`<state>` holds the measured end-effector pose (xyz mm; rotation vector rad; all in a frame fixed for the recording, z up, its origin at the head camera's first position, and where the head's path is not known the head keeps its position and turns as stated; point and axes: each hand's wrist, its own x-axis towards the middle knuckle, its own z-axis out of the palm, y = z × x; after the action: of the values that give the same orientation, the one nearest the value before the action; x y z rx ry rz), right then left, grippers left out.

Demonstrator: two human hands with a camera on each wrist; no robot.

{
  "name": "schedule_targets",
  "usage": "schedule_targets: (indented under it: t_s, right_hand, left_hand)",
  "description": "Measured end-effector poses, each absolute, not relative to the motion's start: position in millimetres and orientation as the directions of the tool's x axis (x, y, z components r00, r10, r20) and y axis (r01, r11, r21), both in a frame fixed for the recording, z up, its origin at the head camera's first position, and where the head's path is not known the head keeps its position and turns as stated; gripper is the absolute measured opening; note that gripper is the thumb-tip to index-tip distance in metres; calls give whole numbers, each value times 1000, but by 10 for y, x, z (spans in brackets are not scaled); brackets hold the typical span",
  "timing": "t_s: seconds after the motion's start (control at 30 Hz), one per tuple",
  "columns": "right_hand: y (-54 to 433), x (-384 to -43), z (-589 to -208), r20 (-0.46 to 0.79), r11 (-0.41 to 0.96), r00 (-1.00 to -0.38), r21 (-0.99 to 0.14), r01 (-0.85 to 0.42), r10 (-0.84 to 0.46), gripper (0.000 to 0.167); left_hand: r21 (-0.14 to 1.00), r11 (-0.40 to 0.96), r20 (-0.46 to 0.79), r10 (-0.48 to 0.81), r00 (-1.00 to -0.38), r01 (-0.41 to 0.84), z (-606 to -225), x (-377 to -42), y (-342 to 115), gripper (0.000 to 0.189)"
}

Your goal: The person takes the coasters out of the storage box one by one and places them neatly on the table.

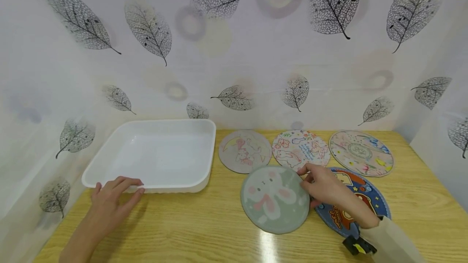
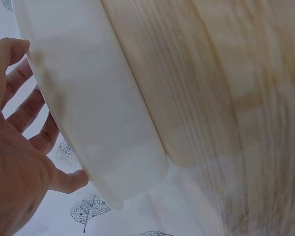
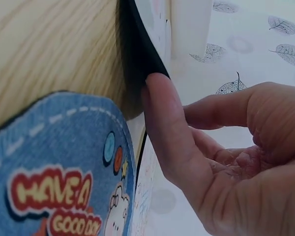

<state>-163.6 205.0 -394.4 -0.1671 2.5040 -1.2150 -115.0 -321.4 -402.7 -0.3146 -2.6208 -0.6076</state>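
My right hand pinches the right edge of a grey-green round mouse pad printed with a white rabbit. Its dark underside shows in the right wrist view, tilted up from the table. Below that hand lies a blue denim-print round mouse pad, partly covered by the forearm. My left hand rests on the front rim of a white tray, fingers spread and relaxed. The left wrist view shows its fingertips touching the rim.
Along the back of the wooden table lie a beige round mouse pad, a white floral one and a multicoloured one. Behind them hangs a leaf-print cloth, which also closes off both sides.
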Motion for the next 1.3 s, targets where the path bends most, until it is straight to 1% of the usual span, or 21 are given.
schedule_targets:
  t_s: [0.23,0.4,0.6,0.7,1.0,1.13,1.3]
  right_hand:
    - [2046,-1611,-3930,-279,646,-927,-761,55,-251,26]
    - [2061,-1610,-3937,-298,655,-918,-754,57,-263,27]
    - [2071,-1604,-3945,-334,675,-910,-733,87,-245,29]
    - [2073,-1594,-3946,-335,686,-910,-723,83,-243,28]
    - [2093,-1584,-3936,-363,674,-897,-731,106,-253,26]
    - [2110,-1585,-3942,-347,680,-899,-729,80,-267,23]
    - [2148,-1603,-3964,-307,698,-905,-716,15,-295,16]
  left_hand:
    - [358,883,453,119,-884,303,-4044,-1154,-3218,14]
    - [361,881,455,120,-882,306,-4030,-1159,-3214,14]
    - [362,881,453,119,-884,305,-4015,-1164,-3210,14]
    - [365,882,448,114,-887,298,-4020,-1161,-3209,13]
    - [358,886,446,116,-888,296,-4021,-1155,-3207,13]
    - [359,887,441,114,-890,291,-4023,-1156,-3208,14]
    - [365,884,440,111,-891,290,-4028,-1157,-3209,14]
